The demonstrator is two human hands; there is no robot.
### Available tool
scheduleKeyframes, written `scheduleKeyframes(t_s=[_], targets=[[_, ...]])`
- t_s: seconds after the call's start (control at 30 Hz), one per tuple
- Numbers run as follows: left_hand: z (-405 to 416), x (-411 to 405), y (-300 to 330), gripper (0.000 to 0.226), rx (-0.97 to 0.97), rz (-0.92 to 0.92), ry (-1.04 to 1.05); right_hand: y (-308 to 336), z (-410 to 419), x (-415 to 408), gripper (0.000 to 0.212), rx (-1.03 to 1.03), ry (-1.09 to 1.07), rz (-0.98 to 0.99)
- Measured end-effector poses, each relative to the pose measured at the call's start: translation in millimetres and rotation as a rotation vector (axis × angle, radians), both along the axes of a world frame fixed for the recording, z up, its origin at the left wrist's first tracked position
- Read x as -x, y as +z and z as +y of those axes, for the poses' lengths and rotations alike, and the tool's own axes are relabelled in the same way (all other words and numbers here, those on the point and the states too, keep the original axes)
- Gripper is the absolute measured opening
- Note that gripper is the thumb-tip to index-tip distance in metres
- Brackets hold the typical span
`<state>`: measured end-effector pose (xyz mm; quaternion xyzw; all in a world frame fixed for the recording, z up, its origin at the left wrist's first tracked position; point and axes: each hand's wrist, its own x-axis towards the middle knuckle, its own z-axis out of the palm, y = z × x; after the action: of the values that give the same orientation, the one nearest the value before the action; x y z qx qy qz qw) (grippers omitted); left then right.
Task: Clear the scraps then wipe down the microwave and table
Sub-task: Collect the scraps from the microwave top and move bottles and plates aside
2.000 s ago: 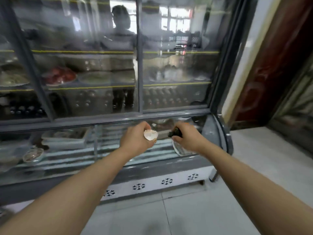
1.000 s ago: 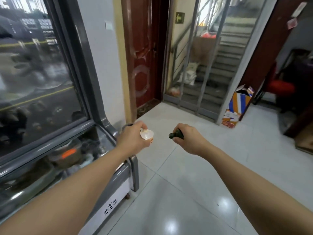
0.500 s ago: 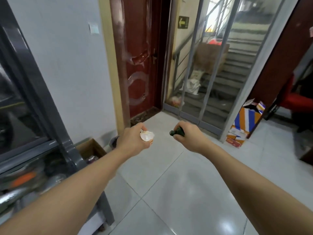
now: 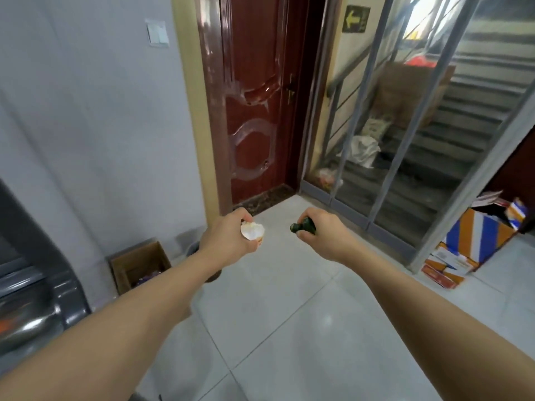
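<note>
Eggshell [image 4: 252,230], thin and brittle by the look of it, sat pinched in the left hand [image 4: 228,237] and wanted a loose hold at its rim (a squeeze might crush it). The right hand [image 4: 325,237] gripped a small, stiffer-looking dark green scrap [image 4: 302,226], both held above the floor [image 4: 289,314], a cardboard box [image 4: 139,266] low to the left.

- I see 2 bare forearms, no sleeve on either one up to the frame edge.
- My left hand [image 4: 228,238] and right hand [image 4: 324,238] wear no glove, ring or watch.
</note>
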<state>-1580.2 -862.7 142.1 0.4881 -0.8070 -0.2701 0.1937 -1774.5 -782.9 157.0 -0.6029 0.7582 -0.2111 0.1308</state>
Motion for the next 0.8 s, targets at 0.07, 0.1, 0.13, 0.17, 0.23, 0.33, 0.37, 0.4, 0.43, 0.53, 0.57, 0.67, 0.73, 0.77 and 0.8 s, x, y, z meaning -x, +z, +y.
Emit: scheduleKeyframes(t_s=[0.07,0.1,0.13,0.17,0.23,0.33,0.37,0.4,0.43,0.53,0.57,0.67,0.73,0.77,0.8], targets=[[-32,22,-4,0.036,-0.001,0.018,0.007,-2,-30,20,0.017,-0.009,0.016,0.014],[-50,34,-7,0.036,-0.006,0.043,0.011,-2,-47,30,0.017,-0.005,0.027,0.015],[-69,45,-8,0.036,-0.013,0.054,0.02,-2,-65,41,0.018,-0.009,0.03,0.021],[-86,57,-8,0.037,-0.014,0.056,0.021,-1,-84,51,0.019,-0.02,0.035,0.028],[-124,81,-8,0.038,-0.032,0.037,0.031,0,-122,73,0.019,-0.046,0.036,0.019],[-157,99,-6,0.038,-0.039,0.018,0.054,1,-156,92,0.02,-0.056,0.043,0.02],[-167,104,-7,0.037,-0.042,0.027,0.057,0,-168,99,0.02,-0.05,0.052,0.018],[-180,111,-9,0.037,-0.051,0.03,0.069,-3,-184,107,0.02,-0.054,0.064,0.013],[-191,117,-10,0.036,-0.058,0.023,0.082,-5,-200,115,0.02,-0.055,0.073,0.013],[-228,131,-9,0.036,-0.08,0.016,0.13,-11,-250,133,0.023,-0.065,0.117,0.022],[-241,135,-10,0.036,-0.085,0.025,0.152,-12,-267,138,0.024,-0.058,0.145,0.032],[-275,147,-13,0.036,-0.088,0.029,0.225,-19,-319,154,0.026,-0.044,0.22,0.032],[-300,156,-17,0.035,-0.083,0.02,0.281,-23,-356,165,0.026,-0.04,0.266,0.026],[-313,160,-18,0.035,-0.08,0.019,0.31,-25,-375,170,0.026,-0.039,0.297,0.025],[-325,164,-20,0.036,-0.08,0.022,0.344,-27,-394,176,0.025,-0.042,0.337,0.022]])
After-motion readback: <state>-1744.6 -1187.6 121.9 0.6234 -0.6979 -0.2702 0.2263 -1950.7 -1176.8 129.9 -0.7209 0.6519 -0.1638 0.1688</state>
